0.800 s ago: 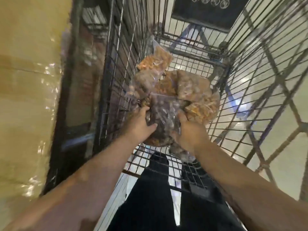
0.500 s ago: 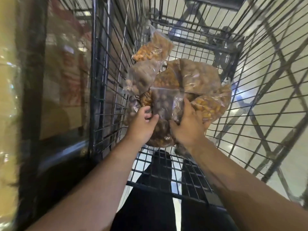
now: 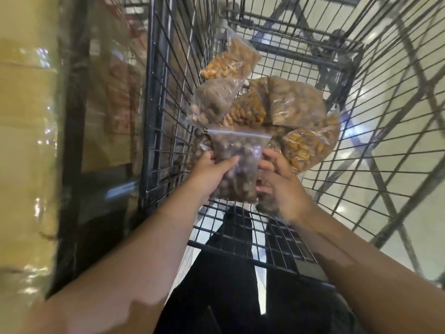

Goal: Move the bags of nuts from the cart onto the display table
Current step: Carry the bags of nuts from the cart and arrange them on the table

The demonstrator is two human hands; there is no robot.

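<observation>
A clear zip bag of dark round nuts [image 3: 237,162] stands upright inside the wire cart [image 3: 168,131], gripped on its left side by my left hand [image 3: 212,174]. My right hand [image 3: 281,186] is at the bag's right side, fingers spread and blurred, touching its edge. Behind lie several more bags: pale nuts [image 3: 214,102], orange nuts [image 3: 230,60] leaning on the left wall, a brown bag [image 3: 296,104] and a yellow-orange bag [image 3: 310,145].
The cart's wire walls rise on the left, far end and right [image 3: 375,131]. A yellowish wrapped surface [image 3: 24,141] fills the far left. My dark trouser legs [image 3: 231,285] show below through the cart's near grid.
The dark nut bag has been lifted upright, its zip top now showing above my hands. My right hand has loosened and its fingers have spread.
</observation>
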